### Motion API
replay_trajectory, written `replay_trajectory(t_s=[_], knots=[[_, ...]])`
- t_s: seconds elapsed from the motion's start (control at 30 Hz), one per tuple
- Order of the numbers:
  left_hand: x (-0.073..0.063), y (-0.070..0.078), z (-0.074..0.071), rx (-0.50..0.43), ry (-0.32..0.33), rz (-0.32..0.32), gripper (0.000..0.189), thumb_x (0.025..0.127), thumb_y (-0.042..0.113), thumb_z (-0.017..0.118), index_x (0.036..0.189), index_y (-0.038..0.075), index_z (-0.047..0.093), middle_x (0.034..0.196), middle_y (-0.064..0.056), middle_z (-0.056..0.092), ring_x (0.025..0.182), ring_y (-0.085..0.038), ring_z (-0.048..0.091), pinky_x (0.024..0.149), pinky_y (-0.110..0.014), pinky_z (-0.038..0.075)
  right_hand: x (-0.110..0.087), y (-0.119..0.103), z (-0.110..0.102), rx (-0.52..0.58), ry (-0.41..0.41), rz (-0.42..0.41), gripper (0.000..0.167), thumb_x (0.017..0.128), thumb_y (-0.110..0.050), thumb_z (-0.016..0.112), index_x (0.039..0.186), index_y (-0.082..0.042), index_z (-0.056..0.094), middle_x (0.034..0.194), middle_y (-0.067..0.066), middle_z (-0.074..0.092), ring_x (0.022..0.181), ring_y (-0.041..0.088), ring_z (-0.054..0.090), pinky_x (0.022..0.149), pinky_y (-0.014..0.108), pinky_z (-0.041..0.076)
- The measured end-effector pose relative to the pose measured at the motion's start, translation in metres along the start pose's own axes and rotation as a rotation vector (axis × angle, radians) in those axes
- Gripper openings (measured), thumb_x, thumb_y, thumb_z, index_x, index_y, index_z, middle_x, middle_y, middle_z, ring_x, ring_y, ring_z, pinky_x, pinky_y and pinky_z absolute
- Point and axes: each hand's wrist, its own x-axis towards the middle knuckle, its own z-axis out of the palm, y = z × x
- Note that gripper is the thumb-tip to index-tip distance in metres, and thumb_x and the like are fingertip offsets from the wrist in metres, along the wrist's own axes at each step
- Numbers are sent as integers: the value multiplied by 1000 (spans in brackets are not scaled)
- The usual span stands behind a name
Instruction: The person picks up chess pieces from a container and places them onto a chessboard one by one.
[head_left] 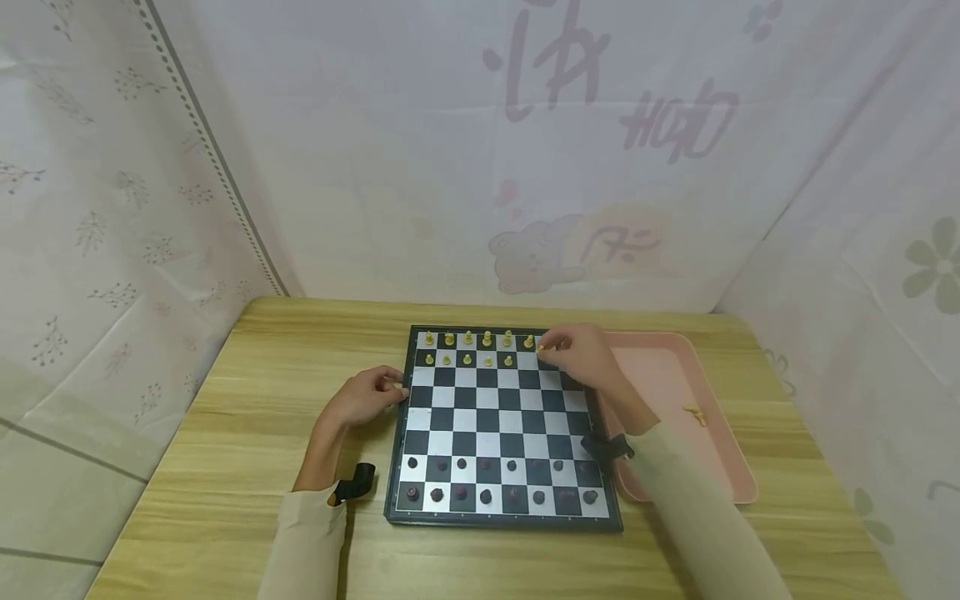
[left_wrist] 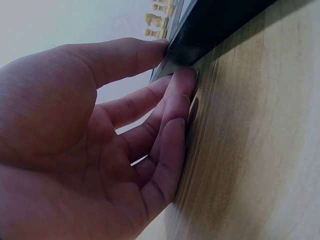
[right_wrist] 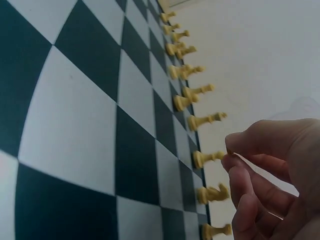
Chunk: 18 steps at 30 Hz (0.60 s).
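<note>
A black-and-white chessboard (head_left: 476,421) lies on the table, with yellow pieces in two rows at its far side and dark pieces in two rows at its near side. My left hand (head_left: 365,394) holds the board's left edge; in the left wrist view its thumb (left_wrist: 132,60) touches the rim and the curled fingers sit low against the side and tabletop. Over the far right corner, my right hand (head_left: 583,354) pinches a small yellow pawn (head_left: 541,348) between thumb and fingertips, mostly covered by them. Beyond it, the right wrist view shows a yellow knight (right_wrist: 212,194) and bishop (right_wrist: 206,159).
To the board's right lies a pink tray (head_left: 660,367), partly behind the right forearm, with a few yellow pieces (head_left: 696,414) in it. The wooden table (head_left: 300,350) meets hanging printed cloth (head_left: 420,208) at the back and sides.
</note>
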Motion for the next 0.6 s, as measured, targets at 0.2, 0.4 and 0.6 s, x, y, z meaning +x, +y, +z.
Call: replay_trajectory(t_s=[0.2, 0.4, 0.6], knots=[[0, 0, 0, -4, -10, 7, 38, 104, 20, 74, 133, -4, 68, 98, -10, 71, 84, -22, 61, 74, -34, 46, 4, -1, 13, -11, -16, -45, 8, 93, -18, 85, 100, -14, 83, 99, 3, 77, 86, 25, 64, 74, 40, 50], [2, -2, 0, 0, -6, 0, 38, 104, 21, 74, 133, -3, 69, 98, -9, 71, 85, -23, 61, 74, -35, 46, 7, -1, 22, -32, -43, -20, 5, 94, -19, 84, 98, -17, 82, 97, 0, 76, 88, 25, 64, 76, 41, 50], [2, -2, 1, 6, -5, 0, 38, 104, 21, 74, 133, -3, 69, 99, -9, 72, 85, -23, 61, 74, -35, 46, 7, -2, 25, -51, -47, -25, 4, 94, -17, 83, 97, -14, 82, 94, 1, 76, 87, 25, 64, 76, 41, 50]])
